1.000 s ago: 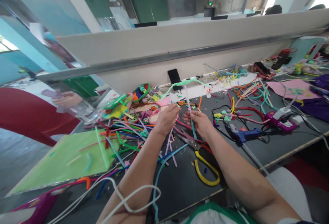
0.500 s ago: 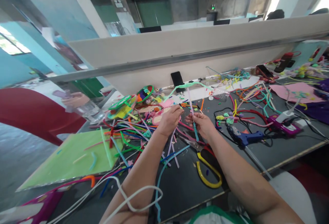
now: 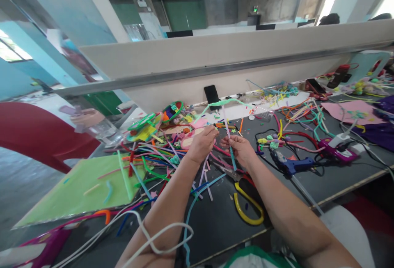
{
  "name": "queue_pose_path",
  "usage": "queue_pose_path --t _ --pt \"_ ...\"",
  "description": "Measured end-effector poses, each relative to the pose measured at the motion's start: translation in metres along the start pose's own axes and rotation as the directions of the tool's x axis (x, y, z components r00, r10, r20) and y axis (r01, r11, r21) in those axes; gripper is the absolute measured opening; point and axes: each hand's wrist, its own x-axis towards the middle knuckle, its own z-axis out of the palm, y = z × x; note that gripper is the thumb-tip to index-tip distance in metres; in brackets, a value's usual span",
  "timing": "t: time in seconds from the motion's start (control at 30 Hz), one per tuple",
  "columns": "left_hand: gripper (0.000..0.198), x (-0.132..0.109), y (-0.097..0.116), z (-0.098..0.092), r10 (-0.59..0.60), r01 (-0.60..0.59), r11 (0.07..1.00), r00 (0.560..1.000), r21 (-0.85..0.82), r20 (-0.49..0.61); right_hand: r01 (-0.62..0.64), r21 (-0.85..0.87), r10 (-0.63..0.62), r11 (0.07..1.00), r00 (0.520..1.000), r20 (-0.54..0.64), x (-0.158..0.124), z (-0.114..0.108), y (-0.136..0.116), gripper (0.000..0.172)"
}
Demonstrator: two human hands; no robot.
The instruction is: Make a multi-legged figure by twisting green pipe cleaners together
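Observation:
My right hand pinches a pipe cleaner stem, lilac above the fingers and light blue below. It stands nearly upright, and a pale green fuzzy strip arches across its top. Just to the left, my left hand has its thumb and fingers pressed together; whatever they hold is too small to make out. Below the right hand lie large scissors with yellow and black handles. Many coloured pipe cleaners are heaped to the left of my left hand.
A blue glue gun and a purple power strip with cords lie at right. A phone leans at the back by the partition. Left are a green sheet and a clear bottle. A white cable crosses my left forearm.
The view has shifted very slightly. Both hands keep almost the same pose, and the pipe cleaner stem stays in my right hand.

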Motion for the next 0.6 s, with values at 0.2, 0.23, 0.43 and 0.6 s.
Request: queue_pose_path --t 0.2,0.23,0.43,0.6 --pt "0.024 -0.002 0.001 0.003 -0.018 0.018 0.999 1.000 0.048 0.003 0.000 -0.008 0.000 1.000 1.000 -0.008 0.000 0.001 0.001 0.013" --pt "0.024 -0.002 0.001 0.003 -0.019 0.019 0.998 1.000 0.054 0.002 -0.001 -0.006 0.001 1.000 1.000 -0.010 0.000 0.001 0.001 0.013" --pt "0.023 -0.002 0.001 0.004 -0.001 0.002 0.999 1.000 0.051 -0.006 -0.002 -0.010 0.002 1.000 1.000 -0.019 0.000 0.002 0.000 0.017" --pt "0.026 0.001 0.011 0.009 -0.105 0.092 0.993 0.971 -0.071 -0.214 0.103 0.060 -0.099 0.993 0.993 -0.065 0.001 0.002 -0.003 0.021"
